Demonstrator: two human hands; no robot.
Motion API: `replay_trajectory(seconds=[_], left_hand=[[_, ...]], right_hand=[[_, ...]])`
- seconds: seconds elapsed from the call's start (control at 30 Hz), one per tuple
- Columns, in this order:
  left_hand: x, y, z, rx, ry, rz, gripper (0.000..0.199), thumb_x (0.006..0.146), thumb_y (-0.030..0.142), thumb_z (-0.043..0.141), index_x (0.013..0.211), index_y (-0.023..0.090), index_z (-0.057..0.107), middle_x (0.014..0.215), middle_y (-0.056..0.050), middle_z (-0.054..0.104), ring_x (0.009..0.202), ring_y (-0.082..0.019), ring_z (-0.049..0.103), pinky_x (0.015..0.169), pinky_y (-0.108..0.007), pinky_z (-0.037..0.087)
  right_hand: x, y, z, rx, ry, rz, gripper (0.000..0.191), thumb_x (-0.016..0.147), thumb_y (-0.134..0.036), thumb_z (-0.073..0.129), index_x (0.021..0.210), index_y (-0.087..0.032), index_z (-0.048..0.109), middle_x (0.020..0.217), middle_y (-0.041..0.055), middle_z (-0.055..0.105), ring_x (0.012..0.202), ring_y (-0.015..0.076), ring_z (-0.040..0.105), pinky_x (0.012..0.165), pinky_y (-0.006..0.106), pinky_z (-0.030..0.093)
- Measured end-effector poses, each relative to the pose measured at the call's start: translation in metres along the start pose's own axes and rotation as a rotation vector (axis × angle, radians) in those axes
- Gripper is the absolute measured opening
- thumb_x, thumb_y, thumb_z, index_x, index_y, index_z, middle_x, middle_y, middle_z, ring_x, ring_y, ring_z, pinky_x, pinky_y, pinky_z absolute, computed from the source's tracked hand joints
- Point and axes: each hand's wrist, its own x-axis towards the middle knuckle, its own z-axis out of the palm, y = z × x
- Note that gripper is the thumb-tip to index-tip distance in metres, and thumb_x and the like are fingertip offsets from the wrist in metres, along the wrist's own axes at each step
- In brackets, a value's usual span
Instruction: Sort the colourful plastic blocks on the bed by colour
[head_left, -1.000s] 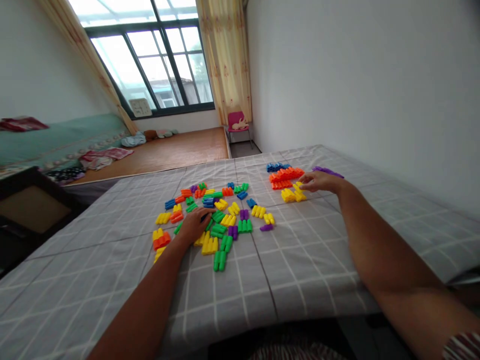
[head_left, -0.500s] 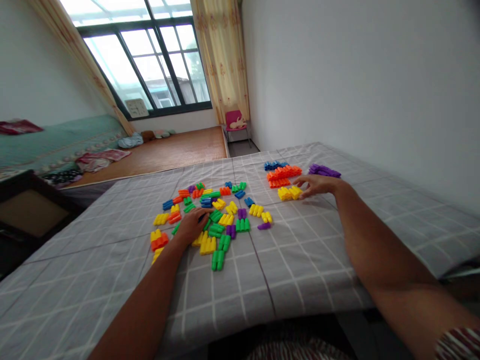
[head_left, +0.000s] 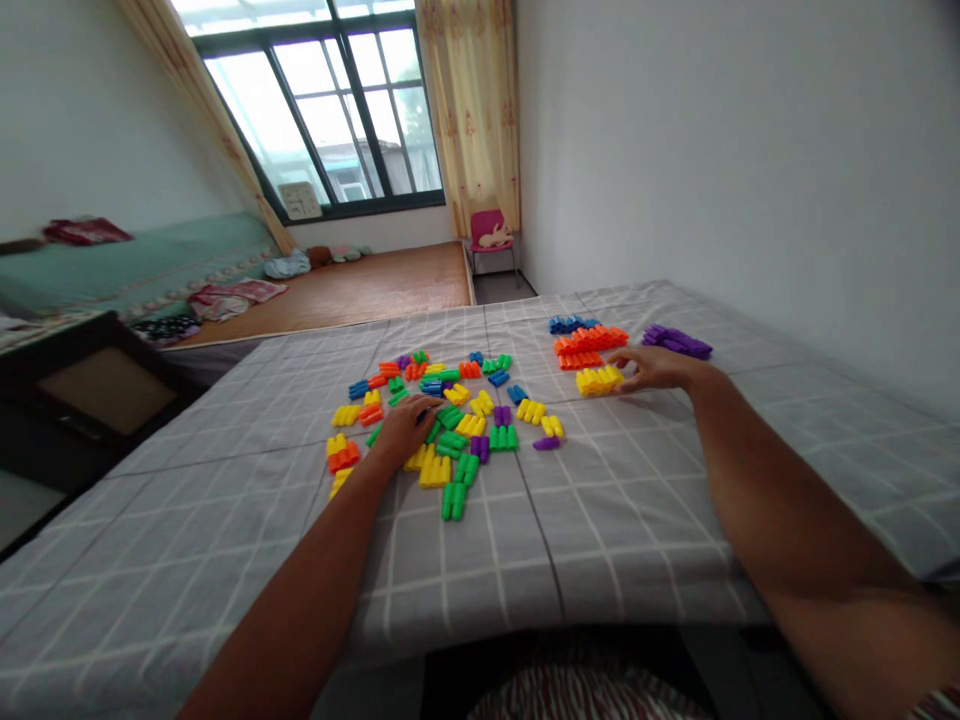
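Note:
Small plastic toy blocks shaped like joined tubes lie scattered in green, yellow [head_left: 435,467], orange, blue and purple. My left hand [head_left: 409,425] rests over the left-middle of this scatter, palm down, its fingers stretched over green blocks [head_left: 450,418]. Part of the blocks under it is hidden. Farther right, my right hand [head_left: 656,367] has its thumb and fingers at the right end of a short row of yellow blocks [head_left: 597,381]. Just behind that row are orange blocks [head_left: 589,343], then blue blocks [head_left: 574,325]. A purple pile [head_left: 677,341] lies beyond my right hand.
A grey checked cloth [head_left: 600,530] covers the table, whose near edge is in front of me. A white wall [head_left: 712,150] runs along the right. Beyond the table are a wooden bed platform [head_left: 390,280], a pink chair [head_left: 487,226] and a dark cabinet [head_left: 75,400].
The view has shifted, so everything appears farther right. My right hand's fingers have closed in on the end of the yellow row. My left hand stays over the scattered blocks.

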Motion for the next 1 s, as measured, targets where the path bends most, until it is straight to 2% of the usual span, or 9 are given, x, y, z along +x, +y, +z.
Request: replay_trajectory(seconds=[0.07, 0.17, 0.27, 0.33, 0.4, 0.5, 0.63, 0.8, 1.0], left_hand=[[0.0, 0.003, -0.001, -0.012, 0.052, 0.002, 0.033, 0.089, 0.024, 0.042, 0.109, 0.02, 0.068, 0.108, -0.008, 0.069, 0.104, -0.023, 0.061, 0.094, -0.04, 0.047], [0.0, 0.008, -0.001, -0.063, 0.047, 0.053, 0.03, 0.089, 0.025, 0.045, 0.106, 0.02, 0.069, 0.106, -0.007, 0.069, 0.103, -0.022, 0.061, 0.095, -0.039, 0.047], [-0.001, 0.009, 0.001, -0.125, -0.026, 0.116, 0.026, 0.087, 0.026, 0.05, 0.103, 0.021, 0.07, 0.106, -0.007, 0.069, 0.103, -0.02, 0.062, 0.096, -0.037, 0.047], [-0.001, 0.006, 0.002, -0.141, -0.025, 0.1, 0.028, 0.087, 0.022, 0.049, 0.105, 0.021, 0.07, 0.109, -0.007, 0.068, 0.104, -0.02, 0.062, 0.096, -0.036, 0.047], [-0.001, 0.002, 0.003, -0.143, 0.033, 0.043, 0.031, 0.087, 0.018, 0.046, 0.108, 0.02, 0.068, 0.111, -0.008, 0.067, 0.104, -0.02, 0.062, 0.095, -0.036, 0.048], [0.0, -0.005, 0.001, -0.169, 0.15, -0.06, 0.036, 0.085, 0.012, 0.042, 0.112, 0.02, 0.066, 0.107, -0.007, 0.067, 0.095, -0.018, 0.064, 0.089, -0.035, 0.051], [0.0, -0.01, -0.005, -0.162, 0.255, -0.184, 0.042, 0.079, 0.004, 0.041, 0.11, 0.018, 0.065, 0.101, -0.005, 0.069, 0.086, -0.016, 0.065, 0.084, -0.03, 0.052], [0.001, -0.009, -0.016, -0.186, 0.398, -0.244, 0.041, 0.076, 0.002, 0.043, 0.106, 0.017, 0.066, 0.101, -0.005, 0.07, 0.089, -0.016, 0.064, 0.087, -0.031, 0.05], [0.002, -0.014, -0.021, -0.315, 0.502, -0.322, 0.037, 0.078, 0.003, 0.043, 0.103, 0.017, 0.067, 0.101, -0.006, 0.071, 0.088, -0.016, 0.066, 0.084, -0.031, 0.052]], right_hand=[[0.001, -0.013, -0.001, -0.004, 0.078, -0.014, 0.05, 0.068, -0.049, 0.066, 0.108, -0.019, 0.066, 0.105, 0.0096, 0.068, 0.091, 0.0259, 0.063, 0.079, 0.036, 0.048], [0.004, -0.054, 0.008, 0.024, 0.154, -0.176, 0.037, 0.079, -0.048, 0.056, 0.098, -0.019, 0.069, 0.093, 0.008, 0.07, 0.08, 0.0211, 0.063, 0.073, 0.032, 0.048], [0.006, -0.11, 0.031, 0.11, 0.037, -0.4, 0.031, 0.082, -0.043, 0.055, 0.095, -0.019, 0.069, 0.086, 0.0063, 0.07, 0.074, 0.0174, 0.062, 0.066, 0.028, 0.047], [0.008, -0.145, 0.049, 0.15, -0.063, -0.523, 0.028, 0.081, -0.041, 0.058, 0.094, -0.019, 0.07, 0.081, 0.0048, 0.07, 0.07, 0.016, 0.061, 0.063, 0.026, 0.046], [0.014, -0.174, 0.063, 0.149, -0.091, -0.608, 0.024, 0.079, -0.037, 0.061, 0.092, -0.019, 0.07, 0.078, 0.0038, 0.069, 0.068, 0.0154, 0.06, 0.062, 0.025, 0.045], [0.029, -0.205, 0.076, 0.1, -0.05, -0.648, 0.021, 0.079, -0.031, 0.062, 0.094, -0.019, 0.07, 0.079, 0.0041, 0.069, 0.069, 0.015, 0.059, 0.062, 0.025, 0.043], [0.052, -0.239, 0.088, 0.001, -0.027, -0.639, 0.024, 0.08, -0.028, 0.062, 0.1, -0.018, 0.07, 0.087, 0.0066, 0.069, 0.072, 0.0154, 0.059, 0.061, 0.024, 0.041], [0.074, -0.271, 0.106, -0.076, -0.115, -0.677, 0.029, 0.077, -0.03, 0.067, 0.103, -0.019, 0.07, 0.094, 0.0069, 0.07, 0.074, 0.0154, 0.06, 0.061, 0.024, 0.04], [0.102, -0.282, 0.094, -0.059, -0.096, -0.588, 0.023, 0.086, -0.032, 0.055, 0.092, -0.018, 0.072, 0.084, 0.0029, 0.071, 0.07, 0.0138, 0.06, 0.063, 0.023, 0.039]])
